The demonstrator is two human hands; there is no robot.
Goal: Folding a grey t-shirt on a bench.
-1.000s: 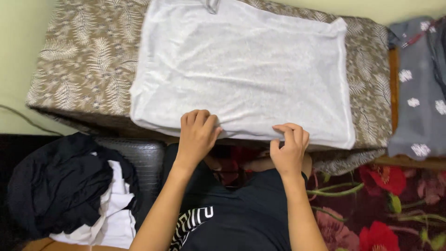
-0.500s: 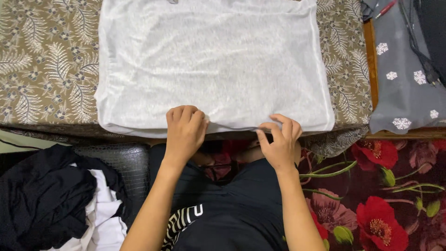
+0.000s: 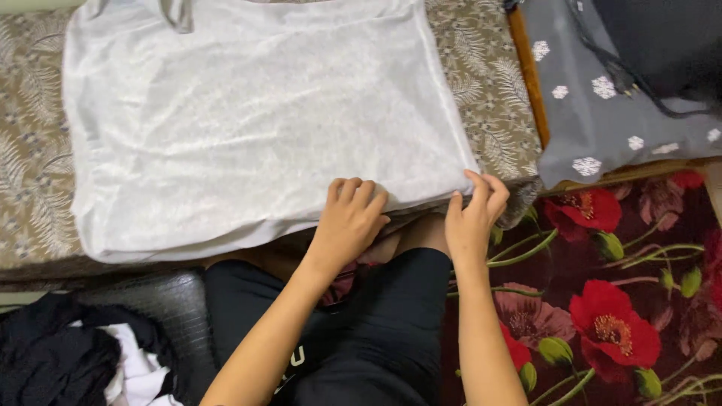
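Both hands were on the near hem of the white garment (image 3: 248, 128)

It lay flat on the leaf-print bedcover (image 3: 489, 90), long axis left-right, stretching away from the person. The right hand (image 3: 472, 218) pinched the near right corner; the left hand (image 3: 352, 218), fingers curled, gripped the hem just beside it.

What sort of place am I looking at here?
Most likely a room in a home, perhaps a bedroom. A white garment lies flat on a leaf-patterned bedcover, a red floral rug covers the floor, and a pile of black and white clothes sits nearby.
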